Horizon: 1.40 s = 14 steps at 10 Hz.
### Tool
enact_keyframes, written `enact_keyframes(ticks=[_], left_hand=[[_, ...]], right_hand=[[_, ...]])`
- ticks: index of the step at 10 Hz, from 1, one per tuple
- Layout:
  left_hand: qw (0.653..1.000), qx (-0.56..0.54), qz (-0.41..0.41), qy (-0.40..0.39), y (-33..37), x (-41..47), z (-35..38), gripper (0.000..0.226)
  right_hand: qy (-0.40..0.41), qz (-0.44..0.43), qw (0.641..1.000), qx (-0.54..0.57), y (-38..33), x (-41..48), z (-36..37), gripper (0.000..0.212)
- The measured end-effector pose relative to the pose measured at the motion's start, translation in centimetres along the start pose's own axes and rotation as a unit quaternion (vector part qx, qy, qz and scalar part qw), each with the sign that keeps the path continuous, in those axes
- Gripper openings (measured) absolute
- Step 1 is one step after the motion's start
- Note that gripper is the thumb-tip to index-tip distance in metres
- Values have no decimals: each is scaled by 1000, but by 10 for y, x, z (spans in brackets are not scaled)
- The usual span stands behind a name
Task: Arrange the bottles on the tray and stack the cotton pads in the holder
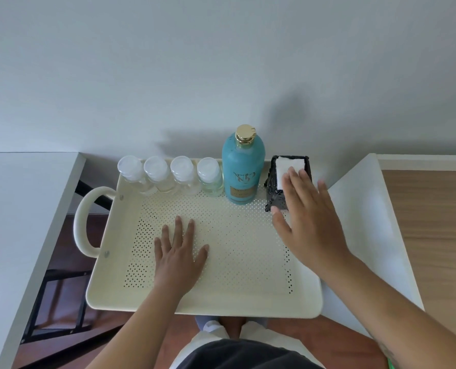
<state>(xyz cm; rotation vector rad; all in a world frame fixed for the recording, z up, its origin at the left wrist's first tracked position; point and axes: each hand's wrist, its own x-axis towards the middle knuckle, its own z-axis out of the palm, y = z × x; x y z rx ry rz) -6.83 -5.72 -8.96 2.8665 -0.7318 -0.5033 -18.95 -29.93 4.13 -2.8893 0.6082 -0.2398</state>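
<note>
A cream perforated tray (248,302) with a loop handle at its left lies in front of me. Along its far edge stand several small clear bottles (182,177) with white caps in a row. To their right stands a tall turquoise bottle (242,166) with a gold cap. A black square holder (273,194) sits at the tray's far right corner with white cotton pads (288,165) stacked in it. My right hand (306,217) lies flat over the holder, fingers on the pads. My left hand (180,254) rests flat on the tray floor, fingers apart, holding nothing.
A white table (21,209) stands at the left, and a white surface (368,209) at the right under the tray's edge. Wooden floor (434,222) shows at the right. A pale wall rises behind. My legs are below the tray's near edge.
</note>
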Motion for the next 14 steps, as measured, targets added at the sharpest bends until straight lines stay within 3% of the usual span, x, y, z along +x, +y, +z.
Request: enact_keyframes(ticks=[2, 6, 11, 12, 13, 14], left_hand=[[1000, 1, 3, -4, 0, 1, -1, 75], [1000, 5, 1, -9, 1, 0, -1, 76], [1000, 5, 6, -21, 5, -3, -6, 74], [1000, 8, 6, -25, 5, -2, -6, 75], [1000, 5, 10, -21, 4, -2, -7, 75], [1000, 20, 19, -16, 2, -2, -9, 75]], right_hand=[[-37, 34, 996, -71, -3, 9, 0, 65], [-32, 2, 998, -49, 0, 8, -3, 65], [-65, 28, 997, -28, 0, 13, 0, 69], [-30, 22, 999, 8, -4, 7, 2, 66], [99, 18, 992, 74, -10, -6, 3, 54], [148, -11, 983, 105, -32, -33, 18, 47]])
